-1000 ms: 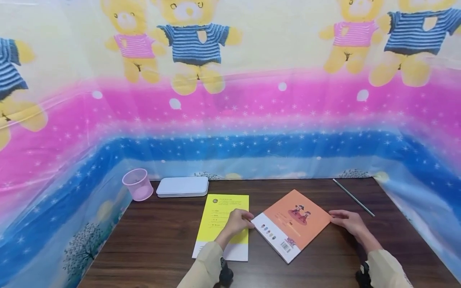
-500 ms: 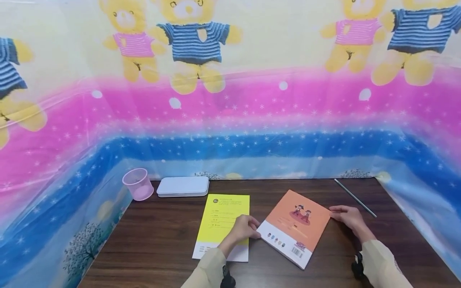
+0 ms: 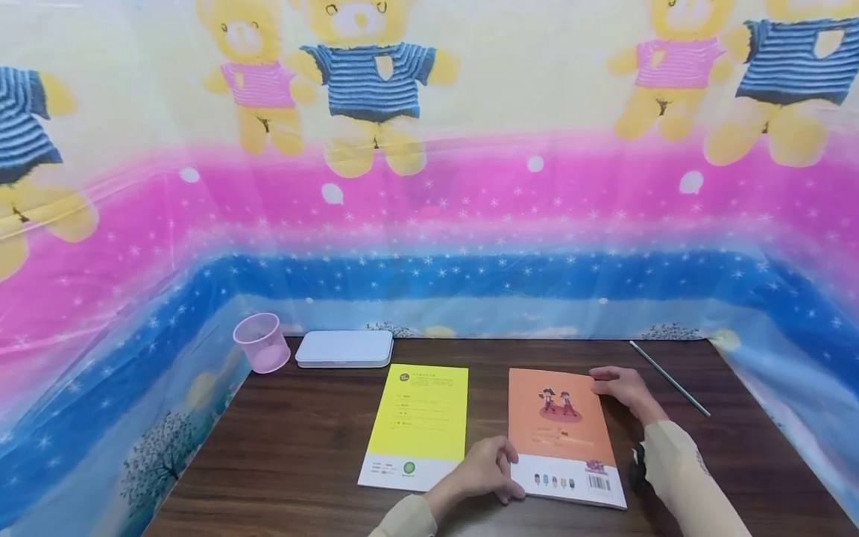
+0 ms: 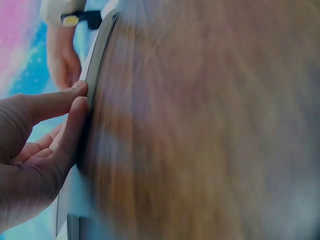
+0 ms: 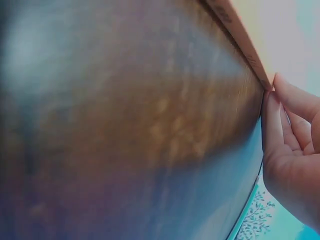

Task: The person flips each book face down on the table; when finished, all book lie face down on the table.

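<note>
An orange book with a white lower band lies nearly straight on the table, its printed cover facing up. At its lower left corner, my left hand pinches the edge between thumb and fingers. My right hand pinches the upper right corner. The left wrist view shows thumb and fingertip of the left hand at the book's thin edge. From the right wrist, the thumb and forefinger of the right hand meet at a corner of the book's orange edge.
Left of the orange book lies a yellow book with a white lower band. Behind stand a pink cup and a flat white case. A thin green stick lies at the back right of the brown table. A bear-printed curtain surrounds it.
The orange book has turned clockwise from a slanted pose to nearly straight. My left hand has moved down and right with its corner; my right hand has shifted slightly left and up.
</note>
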Demonstrator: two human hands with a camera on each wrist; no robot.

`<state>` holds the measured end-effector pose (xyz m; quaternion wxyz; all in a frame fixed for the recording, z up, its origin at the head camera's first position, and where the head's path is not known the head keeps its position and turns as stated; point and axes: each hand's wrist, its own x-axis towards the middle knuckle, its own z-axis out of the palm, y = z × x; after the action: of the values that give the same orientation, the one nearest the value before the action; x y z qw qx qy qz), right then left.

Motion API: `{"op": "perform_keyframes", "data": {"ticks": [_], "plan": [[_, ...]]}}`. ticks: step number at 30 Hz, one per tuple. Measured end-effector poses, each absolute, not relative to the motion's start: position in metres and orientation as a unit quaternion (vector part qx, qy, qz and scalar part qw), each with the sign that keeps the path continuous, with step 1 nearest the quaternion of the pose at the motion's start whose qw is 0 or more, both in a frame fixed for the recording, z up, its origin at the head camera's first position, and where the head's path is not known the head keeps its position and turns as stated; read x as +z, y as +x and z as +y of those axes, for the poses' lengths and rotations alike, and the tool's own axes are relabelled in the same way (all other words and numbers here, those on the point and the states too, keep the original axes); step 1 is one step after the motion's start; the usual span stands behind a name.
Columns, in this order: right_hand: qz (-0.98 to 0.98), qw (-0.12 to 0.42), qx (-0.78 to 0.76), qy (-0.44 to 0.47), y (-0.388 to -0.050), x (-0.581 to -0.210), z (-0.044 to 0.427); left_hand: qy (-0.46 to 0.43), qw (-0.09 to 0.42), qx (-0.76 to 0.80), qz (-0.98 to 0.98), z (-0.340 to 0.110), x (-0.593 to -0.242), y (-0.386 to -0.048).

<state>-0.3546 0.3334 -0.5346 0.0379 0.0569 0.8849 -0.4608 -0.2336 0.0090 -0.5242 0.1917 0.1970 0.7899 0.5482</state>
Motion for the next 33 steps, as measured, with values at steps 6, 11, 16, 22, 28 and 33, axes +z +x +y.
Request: {"op": "perform_keyframes", "data": {"ticks": [6,11,16,22,28,33], "plan": [[0.87,0.062,-0.486,0.057,-0.362,-0.533,0.327,0.211,0.201,0.547,0.785,0.016,-0.524,-0.23],[0.863,0.07,-0.495,0.071,-0.362,-0.536,0.318,0.219,0.209,0.55,0.778,0.018,-0.526,-0.228],[0.864,0.073,-0.492,0.082,-0.364,-0.538,0.315,0.215,0.208,0.547,0.782,0.019,-0.526,-0.226],[0.857,0.079,-0.504,0.073,-0.363,-0.534,0.32,0.214,0.197,0.539,0.79,0.022,-0.523,-0.226],[0.839,0.102,-0.532,0.05,-0.358,-0.522,0.332,0.224,0.176,0.517,0.807,0.015,-0.517,-0.229],[0.891,0.034,-0.451,0.033,-0.354,-0.512,0.34,0.234,0.092,0.488,0.836,-0.018,-0.5,-0.251]]}}
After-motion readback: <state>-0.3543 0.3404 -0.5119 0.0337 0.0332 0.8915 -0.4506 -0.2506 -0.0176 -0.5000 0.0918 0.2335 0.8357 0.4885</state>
